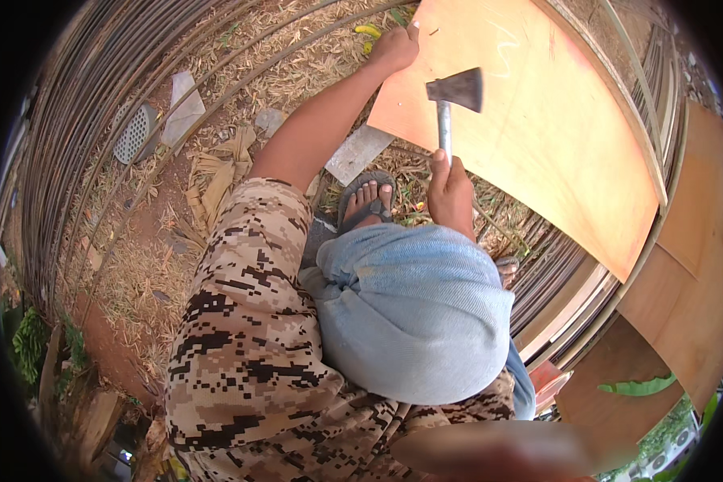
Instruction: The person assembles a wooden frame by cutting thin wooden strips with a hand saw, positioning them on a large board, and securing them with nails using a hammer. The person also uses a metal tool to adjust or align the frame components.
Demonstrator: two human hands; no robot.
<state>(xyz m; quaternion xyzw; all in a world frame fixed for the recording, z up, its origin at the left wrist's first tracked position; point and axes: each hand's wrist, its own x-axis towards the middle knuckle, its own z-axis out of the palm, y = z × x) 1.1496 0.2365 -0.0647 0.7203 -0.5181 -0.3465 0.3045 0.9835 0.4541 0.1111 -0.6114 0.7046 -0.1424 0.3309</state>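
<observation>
My right hand (450, 193) is wrapped round the pale metal handle of a hatchet (458, 90). Its dark, wide head is raised in front of a large orange-brown plywood sheet (530, 136). At the sheet's far left edge, my left hand (395, 50) is closed on the board, thumb uppermost; its other fingers are mostly hidden. A small dark sliver, too small to name, shows on the sheet beside that hand. Light scrawled lines mark the sheet's upper part.
Long thin rods (64, 120) curve along the left. A grey perforated piece (135, 132) lies among them on straw-strewn ground. A flat grey slab (359, 154) is beside my sandalled foot (367, 201). More plywood boards (683, 297) stand at the right, near stacked strips (562, 309).
</observation>
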